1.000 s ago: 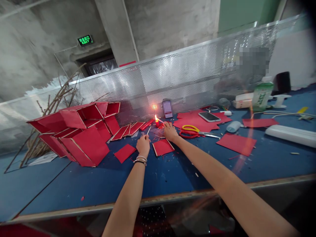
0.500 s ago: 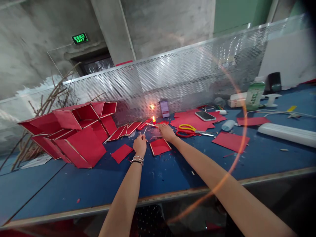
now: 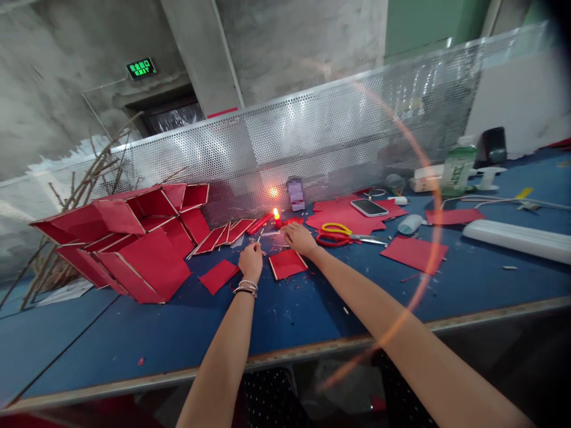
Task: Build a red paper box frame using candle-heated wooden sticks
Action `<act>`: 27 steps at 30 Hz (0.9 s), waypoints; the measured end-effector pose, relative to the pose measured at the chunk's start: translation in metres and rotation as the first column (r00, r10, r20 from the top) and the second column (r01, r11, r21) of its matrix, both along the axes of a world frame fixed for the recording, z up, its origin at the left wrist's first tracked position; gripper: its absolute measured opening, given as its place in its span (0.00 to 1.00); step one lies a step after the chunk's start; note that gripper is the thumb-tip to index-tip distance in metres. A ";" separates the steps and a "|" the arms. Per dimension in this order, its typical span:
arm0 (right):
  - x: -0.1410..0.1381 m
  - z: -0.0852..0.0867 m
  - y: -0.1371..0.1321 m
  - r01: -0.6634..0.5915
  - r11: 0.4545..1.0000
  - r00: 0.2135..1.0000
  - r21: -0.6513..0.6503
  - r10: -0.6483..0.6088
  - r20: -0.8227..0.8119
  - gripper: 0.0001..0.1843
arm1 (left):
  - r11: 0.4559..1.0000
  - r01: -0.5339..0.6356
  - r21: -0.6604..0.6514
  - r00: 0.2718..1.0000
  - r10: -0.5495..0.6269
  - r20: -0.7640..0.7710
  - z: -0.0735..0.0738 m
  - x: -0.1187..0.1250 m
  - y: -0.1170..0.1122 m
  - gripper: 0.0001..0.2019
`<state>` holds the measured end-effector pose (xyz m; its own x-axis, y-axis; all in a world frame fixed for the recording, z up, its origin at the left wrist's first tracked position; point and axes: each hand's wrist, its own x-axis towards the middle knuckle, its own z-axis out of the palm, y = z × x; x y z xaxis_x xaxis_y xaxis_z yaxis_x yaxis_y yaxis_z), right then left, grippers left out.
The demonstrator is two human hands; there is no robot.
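My left hand (image 3: 250, 261) is closed, with a thin pale stick (image 3: 260, 235) rising from its fingertips. My right hand (image 3: 300, 239) reaches in beside a short lit red candle (image 3: 277, 222); its fingers are bent together, and what they hold is hidden. Between and below the hands lies a red square (image 3: 288, 265) edged with pale strips. Left of my left hand is a plain red paper piece (image 3: 218, 276). Another red stick, seemingly a candle (image 3: 260, 222), lies left of the flame.
A large red folded structure (image 3: 147, 249) stands left, before bare branches (image 3: 89, 196). Rightward are scissors (image 3: 339, 234), a phone (image 3: 369, 207) on red sheets, a green-labelled bottle (image 3: 459, 169) and a long white bar (image 3: 517, 239). Another phone (image 3: 295, 194) leans on the perforated metal screen (image 3: 312, 137).
The pale strip that pointed from my right fingers toward the flame no longer shows there. The candle is more fully visible. The view has shifted slightly; both hands stay near the candle.
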<state>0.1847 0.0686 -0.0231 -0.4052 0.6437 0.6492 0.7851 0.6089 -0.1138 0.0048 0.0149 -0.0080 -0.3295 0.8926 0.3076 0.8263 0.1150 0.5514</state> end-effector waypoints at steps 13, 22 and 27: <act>-0.001 0.002 -0.004 0.077 0.995 0.996 -0.069 -0.074 0.041 0.16 | 0.998 -0.009 0.062 0.997 0.014 -0.076 0.002 0.002 -0.002 0.18; -0.003 0.005 -0.010 0.189 0.964 0.981 -0.185 -0.180 0.066 0.21 | 0.993 0.064 0.095 0.990 -0.052 -0.130 0.002 0.002 -0.001 0.20; -0.003 0.008 -0.013 0.205 0.962 0.978 -0.182 -0.196 0.069 0.21 | 0.996 0.073 0.061 0.988 -0.064 -0.138 0.003 0.003 -0.002 0.20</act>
